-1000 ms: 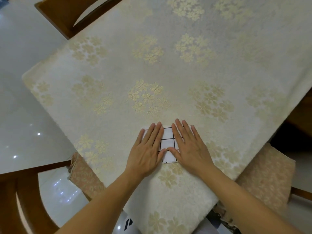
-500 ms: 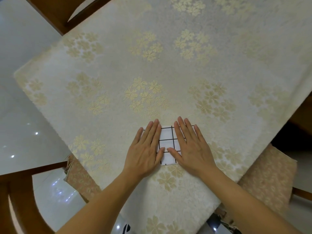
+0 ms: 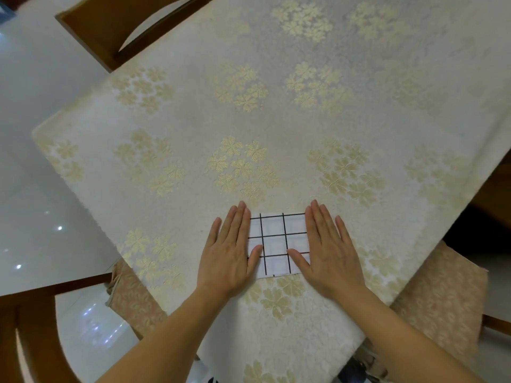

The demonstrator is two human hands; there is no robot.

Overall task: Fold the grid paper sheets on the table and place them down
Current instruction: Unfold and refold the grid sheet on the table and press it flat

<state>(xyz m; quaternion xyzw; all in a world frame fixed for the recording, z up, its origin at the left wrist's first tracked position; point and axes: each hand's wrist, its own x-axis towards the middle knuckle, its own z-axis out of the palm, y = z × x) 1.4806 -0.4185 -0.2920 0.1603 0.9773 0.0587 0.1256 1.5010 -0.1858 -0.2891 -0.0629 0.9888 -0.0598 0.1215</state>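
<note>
Currently both hands lay flat on a small white paper sheet printed with a black grid [image 3: 278, 241], which sat on the near part of the desk [image 3: 276, 111], covered in a cream tablecloth with gold flower clusters. Left hand [image 3: 231, 252] pressed the sheet's left edge, fingers straight and together, thumb tip reaching onto the paper. Right hand [image 3: 330, 250] did the same on the right edge, fingers straight, thumb tip on the paper. Neither grip was pinching anything; both were spread flat, palms down, mostly on the cloth with only the inner side on the paper.

The sheet looked already folded: it was compact, faint grid lines ghosted through from a layer underneath, and the near edge showed short black ticks from a lower layer sticking out. Exact fold count could not be told.

Progress judgement: this sheet seemed folded and set down, with the hands flattening or creasing it. Only one sheet was in view, so whether more sheets remained could not be told. Left to do, probably: lift the hands off, and fold again if required.

Wooden chairs stood around the desk: one at the far left [image 3: 116, 31], one at the near left [image 3: 33, 327], and a patterned beige seat cushion [image 3: 442, 308] at the near right.
</note>
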